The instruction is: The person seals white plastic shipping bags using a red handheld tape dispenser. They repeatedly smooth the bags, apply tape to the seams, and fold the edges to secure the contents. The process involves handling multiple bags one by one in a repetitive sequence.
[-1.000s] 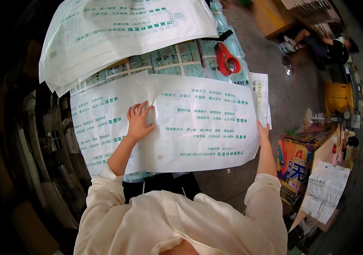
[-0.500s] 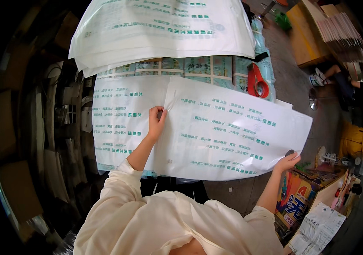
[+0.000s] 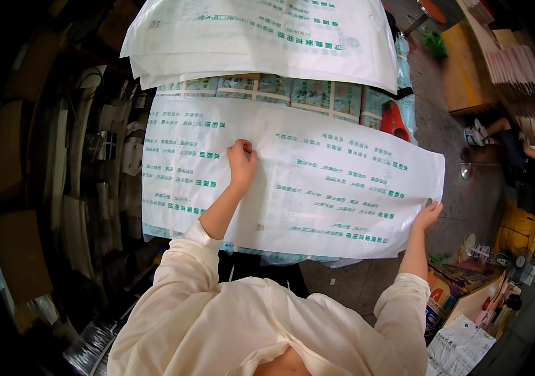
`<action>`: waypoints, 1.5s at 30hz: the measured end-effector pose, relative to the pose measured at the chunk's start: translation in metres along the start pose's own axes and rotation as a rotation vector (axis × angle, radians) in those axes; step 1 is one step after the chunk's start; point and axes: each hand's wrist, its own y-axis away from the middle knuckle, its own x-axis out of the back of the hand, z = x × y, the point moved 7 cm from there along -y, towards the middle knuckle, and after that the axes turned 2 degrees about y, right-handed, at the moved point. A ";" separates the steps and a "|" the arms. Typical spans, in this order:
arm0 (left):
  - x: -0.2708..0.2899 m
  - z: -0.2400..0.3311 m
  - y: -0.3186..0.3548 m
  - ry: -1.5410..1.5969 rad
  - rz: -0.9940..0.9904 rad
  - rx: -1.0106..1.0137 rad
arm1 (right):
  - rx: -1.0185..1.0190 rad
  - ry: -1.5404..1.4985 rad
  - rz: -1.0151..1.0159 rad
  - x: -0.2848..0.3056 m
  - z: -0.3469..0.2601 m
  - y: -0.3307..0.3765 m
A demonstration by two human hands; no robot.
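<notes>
A large white plastic bag (image 3: 324,182) with green print lies spread across the worktop, on top of another white printed bag (image 3: 173,156) showing at its left. My right hand (image 3: 428,216) grips its right edge, beside an oval cut-out. At the bag's left part, my left hand (image 3: 243,164) rests with fingers curled together. Whether a fold of plastic is pinched in them is hidden. Beyond, a pile of white printed bags (image 3: 261,47) covers the far side. Teal wrapped bundles (image 3: 324,94) with pale straps show between the two layers.
Just behind the bag's far right edge stands a red tape dispenser (image 3: 394,119). Cardboard and long boards (image 3: 73,144) crowd the left. On the right are a cardboard box (image 3: 468,66), a seated person's legs (image 3: 499,125), a yellow bag (image 3: 518,229) and a cluttered box (image 3: 468,294).
My right hand has moved farther from me, drawing the bag's right end leftward. My left hand has shifted slightly away, and the bag's raised left edge lies flatter. The whole view has shifted somewhat.
</notes>
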 end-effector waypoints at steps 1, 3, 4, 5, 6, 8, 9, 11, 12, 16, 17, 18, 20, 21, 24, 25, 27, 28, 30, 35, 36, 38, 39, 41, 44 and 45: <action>0.000 0.001 0.000 0.005 -0.008 -0.005 | 0.013 -0.012 0.007 -0.001 0.000 -0.002; 0.000 0.004 0.001 0.016 -0.028 -0.014 | -0.034 0.007 -0.067 -0.003 0.003 -0.009; -0.002 0.004 0.001 0.012 -0.036 -0.018 | -0.058 0.017 -0.102 -0.003 0.002 -0.011; -0.004 0.004 0.000 0.012 -0.047 -0.023 | -0.059 0.134 -0.032 0.003 -0.001 -0.013; 0.000 0.002 0.000 -0.004 -0.050 -0.022 | -0.061 0.244 0.022 0.003 -0.022 -0.007; 0.003 0.003 0.000 0.003 -0.065 -0.001 | 0.127 0.292 0.062 0.011 -0.070 0.016; 0.005 0.006 -0.002 0.007 -0.074 0.008 | 0.312 0.219 0.046 0.013 -0.095 0.034; 0.011 0.011 -0.003 -0.025 -0.047 -0.011 | 0.520 0.048 -0.143 0.009 -0.157 0.115; 0.015 0.014 -0.005 -0.042 -0.035 -0.019 | 0.587 0.099 -0.369 0.009 -0.182 0.164; 0.021 0.062 -0.009 -0.361 -0.003 -0.402 | 0.745 0.234 -0.829 0.014 -0.230 0.298; 0.015 0.064 -0.011 -0.459 -0.079 -0.484 | 0.740 0.263 -0.865 0.007 -0.223 0.313; 0.010 0.061 -0.012 -0.567 -0.157 -0.563 | 0.736 0.281 -0.907 0.000 -0.220 0.325; 0.001 0.043 -0.016 -0.675 -0.240 -0.656 | 0.764 0.256 -0.899 -0.006 -0.220 0.329; -0.006 0.034 -0.011 -0.720 -0.291 -0.711 | 0.767 0.250 -0.891 -0.008 -0.216 0.329; -0.010 0.022 -0.005 -0.757 -0.404 -0.667 | 0.798 0.268 -0.878 -0.014 -0.209 0.322; -0.010 0.021 -0.003 -0.728 -0.412 -0.666 | 0.809 0.266 -0.880 -0.015 -0.209 0.320; -0.011 0.020 -0.002 -0.774 -0.414 -0.678 | 0.810 0.266 -0.884 -0.015 -0.206 0.320; -0.013 0.019 -0.002 -0.796 -0.414 -0.685 | 0.812 0.269 -0.880 -0.015 -0.206 0.320; -0.013 0.018 -0.005 -0.807 -0.410 -0.675 | 0.816 0.271 -0.874 -0.016 -0.207 0.320; -0.012 0.016 -0.007 -0.766 -0.367 -0.649 | 0.820 0.269 -0.866 -0.015 -0.212 0.322; -0.014 0.020 -0.005 -0.763 -0.361 -0.647 | 0.811 0.274 -0.870 -0.014 -0.212 0.321; -0.014 0.023 -0.001 -0.761 -0.349 -0.645 | 0.797 0.268 -0.884 -0.013 -0.213 0.320; -0.014 0.022 0.000 -0.754 -0.343 -0.650 | 0.787 0.273 -0.885 -0.011 -0.213 0.317; -0.016 0.026 0.001 -0.719 -0.333 -0.656 | 0.755 0.202 -0.869 -0.008 -0.218 0.305; -0.009 0.028 0.000 -0.709 -0.327 -0.638 | 0.749 0.044 -0.643 -0.004 -0.238 0.244; -0.008 0.030 0.000 -0.717 -0.332 -0.630 | 0.622 -0.069 -0.523 -0.013 -0.234 0.198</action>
